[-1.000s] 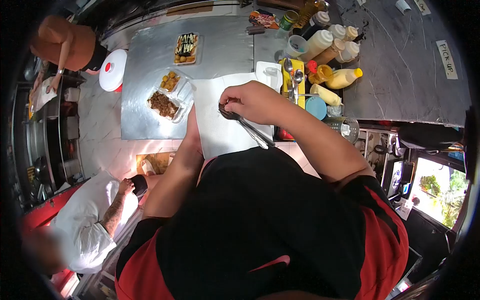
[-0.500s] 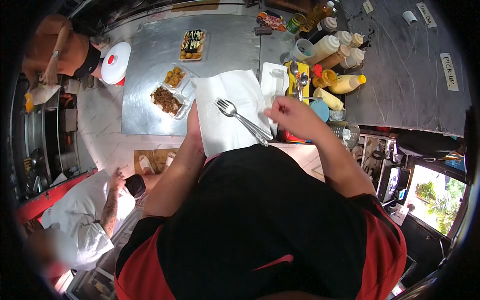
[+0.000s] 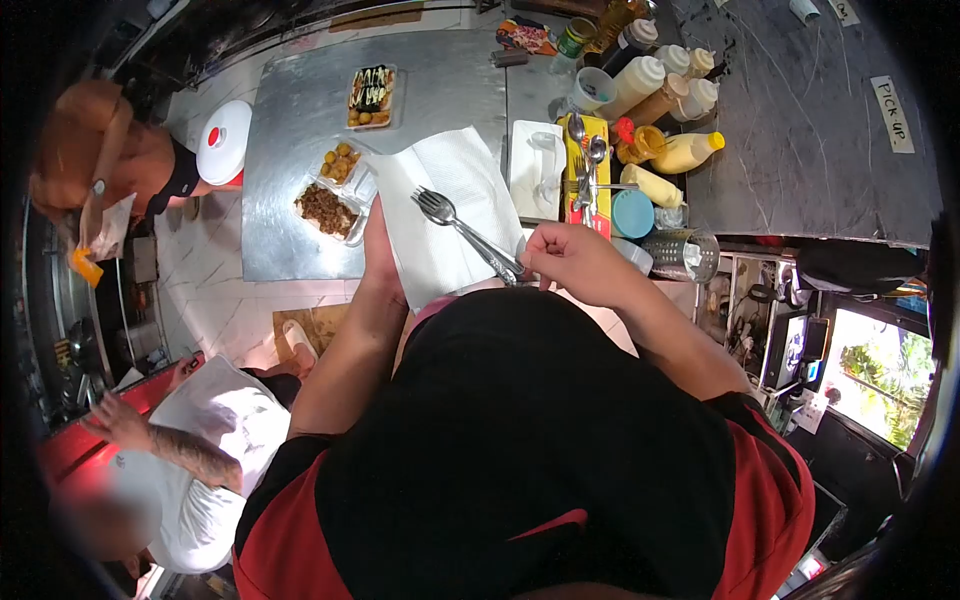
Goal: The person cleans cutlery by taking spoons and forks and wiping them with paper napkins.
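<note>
Paper napkin (image 3: 460, 165), probably light, soft and tearable, lies over our left hand (image 3: 378, 248), whose hidden fingers we cannot judge, while our right hand (image 3: 575, 262) pinches its edge, a sensible hold beneath the likely slippery metal fork (image 3: 440, 210).

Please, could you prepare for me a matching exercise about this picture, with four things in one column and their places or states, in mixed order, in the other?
Things:
1. Fork
2. Left hand
3. Right hand
4. Round lid

Places or states:
A. White, with a red knob
B. By the lower right edge of the paper towel
C. Lying on top of the paper towel
D. Partly hidden beneath the paper towel

Right pairs: 1-C, 2-D, 3-B, 4-A
</note>
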`<state>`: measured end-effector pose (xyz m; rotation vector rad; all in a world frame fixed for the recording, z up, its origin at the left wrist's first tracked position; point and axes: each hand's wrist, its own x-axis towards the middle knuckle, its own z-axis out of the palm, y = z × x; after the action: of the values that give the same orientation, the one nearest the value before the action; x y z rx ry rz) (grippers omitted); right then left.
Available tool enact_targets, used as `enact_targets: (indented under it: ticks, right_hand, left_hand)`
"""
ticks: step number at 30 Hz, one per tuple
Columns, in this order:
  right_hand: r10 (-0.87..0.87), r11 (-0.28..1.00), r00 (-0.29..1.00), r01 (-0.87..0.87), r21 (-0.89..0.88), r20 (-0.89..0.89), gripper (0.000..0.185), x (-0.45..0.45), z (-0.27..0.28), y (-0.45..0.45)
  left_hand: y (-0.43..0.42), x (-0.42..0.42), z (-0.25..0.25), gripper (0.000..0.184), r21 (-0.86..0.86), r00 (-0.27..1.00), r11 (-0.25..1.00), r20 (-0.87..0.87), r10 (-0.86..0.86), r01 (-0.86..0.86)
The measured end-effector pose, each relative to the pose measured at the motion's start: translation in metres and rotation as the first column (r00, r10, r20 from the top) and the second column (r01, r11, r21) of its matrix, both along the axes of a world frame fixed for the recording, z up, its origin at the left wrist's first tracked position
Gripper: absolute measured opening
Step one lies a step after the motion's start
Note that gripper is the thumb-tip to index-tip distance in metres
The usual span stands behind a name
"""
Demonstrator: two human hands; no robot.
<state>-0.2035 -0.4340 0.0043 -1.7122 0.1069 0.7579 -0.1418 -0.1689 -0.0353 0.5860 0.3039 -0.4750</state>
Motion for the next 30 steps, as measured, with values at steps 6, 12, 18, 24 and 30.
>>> enact_targets:
  ticks: [6, 12, 18, 24, 30]
  right_hand:
    - [-0.018, 0.999, 0.999, 0.016, -0.043, -0.045, 0.03, 0.0, 0.011, 0.009]
    - [0.092, 0.988, 0.981, -0.068, -0.137, 0.173, 0.039, 0.0, 0.003, 0.016]
    - [0.146, 0.963, 0.955, -0.077, -0.257, 0.257, 0.033, -0.001, 0.001, 0.019]
    - [0.123, 0.955, 0.932, -0.019, -0.295, 0.339, 0.027, 0.0, -0.005, 0.015]
    - [-0.107, 0.993, 0.991, 0.11, 0.033, -0.074, 0.017, 0.01, -0.002, 0.022]
  left_hand:
    - [0.003, 0.0, -0.019, 0.047, -0.029, 0.999, 0.999, 0.048, 0.018, -0.017]
    - [0.001, -0.003, -0.01, 0.048, -0.028, 0.995, 0.999, 0.095, 0.027, -0.024]
    - [0.0, 0.0, -0.01, 0.05, -0.037, 0.995, 0.998, 0.09, 0.046, -0.042]
    - [0.001, 0.0, -0.01, 0.049, -0.087, 0.993, 0.996, 0.111, 0.039, -0.029]
    - [0.0, -0.002, -0.009, 0.05, -0.077, 0.995, 0.996, 0.086, 0.047, -0.04]
